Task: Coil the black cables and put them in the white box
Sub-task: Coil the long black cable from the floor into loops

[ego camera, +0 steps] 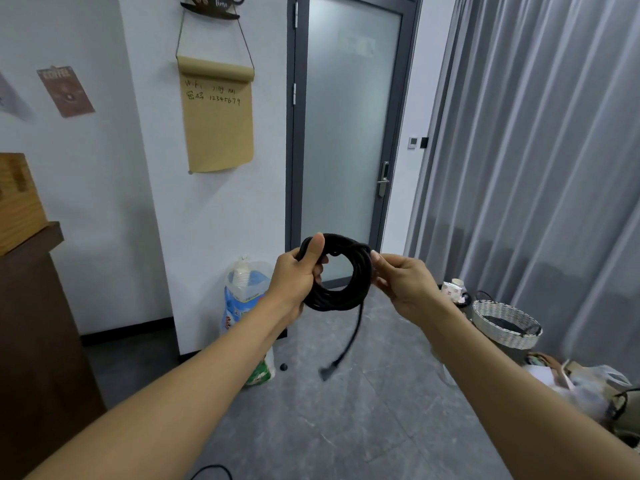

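Nearly wound: black cable (337, 271) gathered into a thick round coil, held up at chest height in front of the frosted door (346, 133), with only a short tail (349, 337) hanging free below and ending in a plug (326, 373) above the grey floor (346, 427). Left to do, by the look of it: taking in or tucking that last tail, then carrying the coil to the white box, not identifiable anywhere in view. Possibly more cable to come as well, judging by a dark loop (211, 471) at the bottom edge and something black lying in the white woven basket (505, 325) at the right, though too unclear to call. Left hand (299, 273) wrapped round the coil's left side, thumb pressed over the top of the strands, fingers curled through the centre hole: a firm, closed grip on the bundle. Right hand (403, 282) at the coil's right edge, thumb and fingertips pinching the outer strands. Both forearms stretched forward and slightly upward, converging on the coil, wrists roughly level.
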Tool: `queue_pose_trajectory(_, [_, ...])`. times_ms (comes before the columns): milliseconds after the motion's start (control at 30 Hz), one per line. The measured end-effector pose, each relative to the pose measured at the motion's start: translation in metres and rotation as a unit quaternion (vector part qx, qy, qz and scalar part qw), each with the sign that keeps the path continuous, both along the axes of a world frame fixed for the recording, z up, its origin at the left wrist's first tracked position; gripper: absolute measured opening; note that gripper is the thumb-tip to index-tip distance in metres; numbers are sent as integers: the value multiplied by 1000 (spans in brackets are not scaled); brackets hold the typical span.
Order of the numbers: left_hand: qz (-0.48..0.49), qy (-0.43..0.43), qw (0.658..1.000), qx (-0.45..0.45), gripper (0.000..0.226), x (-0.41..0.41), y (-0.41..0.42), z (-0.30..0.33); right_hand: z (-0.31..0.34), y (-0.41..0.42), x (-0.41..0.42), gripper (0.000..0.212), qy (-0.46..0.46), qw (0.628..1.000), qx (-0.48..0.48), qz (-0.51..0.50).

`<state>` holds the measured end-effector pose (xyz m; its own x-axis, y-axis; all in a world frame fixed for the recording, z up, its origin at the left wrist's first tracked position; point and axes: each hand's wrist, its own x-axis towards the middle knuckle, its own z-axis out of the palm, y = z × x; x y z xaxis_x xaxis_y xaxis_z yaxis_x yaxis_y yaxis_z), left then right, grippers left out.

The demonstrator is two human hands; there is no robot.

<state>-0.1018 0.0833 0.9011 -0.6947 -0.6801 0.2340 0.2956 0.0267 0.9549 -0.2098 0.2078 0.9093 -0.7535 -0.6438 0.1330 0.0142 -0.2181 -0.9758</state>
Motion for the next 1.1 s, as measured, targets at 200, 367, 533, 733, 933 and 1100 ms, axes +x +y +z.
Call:
queue_pose_trajectory(200, [28, 6, 999, -24, 44, -3, -4, 5, 10, -6, 22, 31, -44, 998, -30, 29])
queue_pose_trajectory(367, [71, -20, 995, -74, 45, -4, -7, 5, 14, 0, 27, 36, -54, 992, -14, 111])
queue_pose_trajectory(533, [128, -54, 975, -173, 40, -8, -6, 4, 6, -10, 34, 16, -5, 999, 7, 43])
queue_pose_trajectory(733, [118, -50, 969, -210, 39, -12, -10, 8, 0, -17, 33, 12, -57, 995, -54, 67])
queue_pose_trajectory(933, [95, -35, 965, -242, 46, -14, -6, 5, 4, -11, 23, 14, -87, 985, -19, 147])
queue_pose_trajectory(1100, [144, -6, 936, -320, 68, -14, -6, 6, 14, -14, 22, 23, 2, 994, 75, 80])
